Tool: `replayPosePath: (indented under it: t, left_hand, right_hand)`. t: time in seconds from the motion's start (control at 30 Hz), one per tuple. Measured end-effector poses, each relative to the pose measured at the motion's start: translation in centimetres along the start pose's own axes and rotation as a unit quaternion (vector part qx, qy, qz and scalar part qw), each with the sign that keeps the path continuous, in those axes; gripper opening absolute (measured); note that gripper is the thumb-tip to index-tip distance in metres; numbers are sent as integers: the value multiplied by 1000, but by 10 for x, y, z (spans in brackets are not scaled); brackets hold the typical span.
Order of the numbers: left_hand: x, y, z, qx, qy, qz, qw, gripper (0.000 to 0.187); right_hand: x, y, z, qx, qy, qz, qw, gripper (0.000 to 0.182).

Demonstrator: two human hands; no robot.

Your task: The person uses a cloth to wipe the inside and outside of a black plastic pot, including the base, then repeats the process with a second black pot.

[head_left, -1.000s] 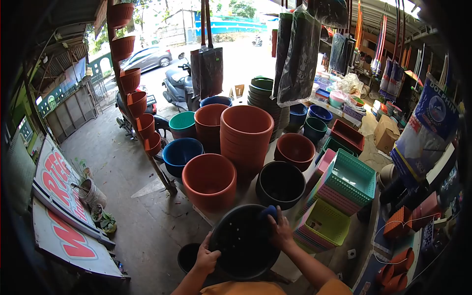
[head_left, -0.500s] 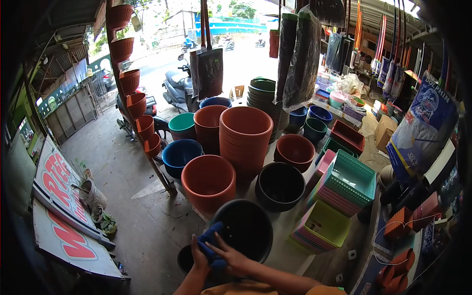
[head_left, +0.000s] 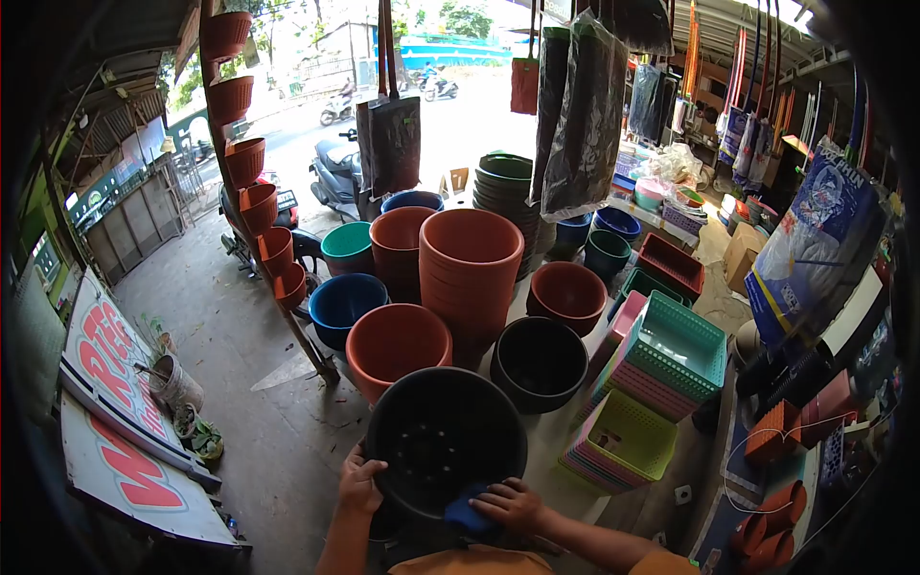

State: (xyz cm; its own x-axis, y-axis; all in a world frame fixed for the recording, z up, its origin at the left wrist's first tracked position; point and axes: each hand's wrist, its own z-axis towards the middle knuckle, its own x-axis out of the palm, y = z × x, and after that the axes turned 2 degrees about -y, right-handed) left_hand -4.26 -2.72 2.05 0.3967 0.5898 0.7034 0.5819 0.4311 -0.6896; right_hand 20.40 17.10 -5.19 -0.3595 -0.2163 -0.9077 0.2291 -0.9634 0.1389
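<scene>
A large black plant pot (head_left: pixel 446 407) is close in front of me, its open mouth tilted up and small holes showing in its bottom. My left hand (head_left: pixel 359 481) grips the pot's left rim, thumb over the edge. At the lower right rim, my right hand (head_left: pixel 513 504) presses a blue cloth (head_left: pixel 467 510) against the pot. Just beyond stand a terracotta-coloured pot (head_left: pixel 399 347) and another black pot (head_left: pixel 540 359).
Stacked terracotta pots (head_left: pixel 471 264), a blue pot (head_left: pixel 348 305) and a red-brown pot (head_left: pixel 567 295) stand farther back. Plastic baskets (head_left: pixel 618 431) are stacked to the right. Wrapped black rolls (head_left: pixel 585 125) hang overhead. A post with small wall pots (head_left: pixel 246 160) rises at left.
My left hand has let go of the cloth and taken the pot's left rim. The right hand has carried the cloth to the lower right rim. The pot has shifted left and nearer.
</scene>
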Motion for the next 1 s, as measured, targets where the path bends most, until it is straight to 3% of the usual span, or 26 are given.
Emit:
replayPosePath:
  t: [0.03,0.07,0.1,0.13,0.17,0.2,0.23,0.3,0.33,0.4,0.47,0.53,0.57,0.6,0.63,0.67,0.7,0.73,0.77,0.83,0.87,0.9,1.0]
  left_hand:
    - [4,8,2,1,-1,1,1000,56]
    - [14,21,3,185,-93,266,942,52]
    - [20,30,3,347,-173,500,774,49]
    - [27,26,-3,348,-172,500,774,49]
    - [34,20,-13,354,-6,651,671,43]
    - [40,16,-19,338,160,763,527,36]
    - [44,18,-20,338,159,763,527,36]
    - [49,25,-24,37,310,856,412,29]
    - [35,31,-22,36,309,856,412,29]
    - [7,43,-13,98,329,818,461,26]
    - [1,43,-13,85,325,812,477,25]
    - [5,37,-19,73,317,805,496,24]
    - [7,34,-21,48,301,791,530,23]
    - [7,33,-22,24,284,775,564,22]
    - [5,34,-22,24,282,775,566,22]
    - [2,36,-21,20,246,738,628,24]
    - [-1,38,-19,16,209,696,686,27]
    - [-3,39,-16,16,207,697,687,27]
    - [-4,43,-13,23,157,675,720,30]
    - [5,47,-11,30,105,650,752,33]
    - [15,47,-10,63,84,602,791,37]
    - [20,46,-10,95,63,551,827,41]
    - [9,53,2,126,66,488,861,47]
  right_hand:
    - [-2,-4,1,-15,-23,-44,999,49]
    - [-2,-6,6,-15,-23,-42,999,49]
    - [-3,-8,11,-8,-26,-33,999,48]
    - [-5,-10,15,0,-29,-26,999,47]
    - [-6,-11,20,0,-30,-27,999,47]
    - [-7,-10,24,22,-14,-12,1000,46]
    - [-8,-10,27,42,3,5,999,46]
    - [-3,-11,24,30,13,6,999,45]
    - [-1,-13,23,22,23,6,999,45]
    - [-2,-24,19,24,16,4,1000,44]
    - [-9,-36,11,29,8,4,1000,44]
    - [-24,-53,6,99,-20,-36,994,46]
    - [-31,-57,5,97,-20,-36,994,46]
    - [-42,-59,6,180,-21,-11,983,53]
    - [-47,-61,5,262,-21,15,965,60]
    - [-45,-64,3,282,-30,47,958,75]
    - [-46,-59,8,280,-29,48,958,75]
    - [-47,-49,16,252,-73,16,965,77]
    - [-46,-37,24,224,-117,-16,967,79]
    - [-33,-13,36,211,-96,44,972,79]
    - [-27,1,42,199,-75,104,971,78]
    - [-26,16,51,198,-75,104,972,78]
    - [-25,50,70,149,-37,106,982,75]
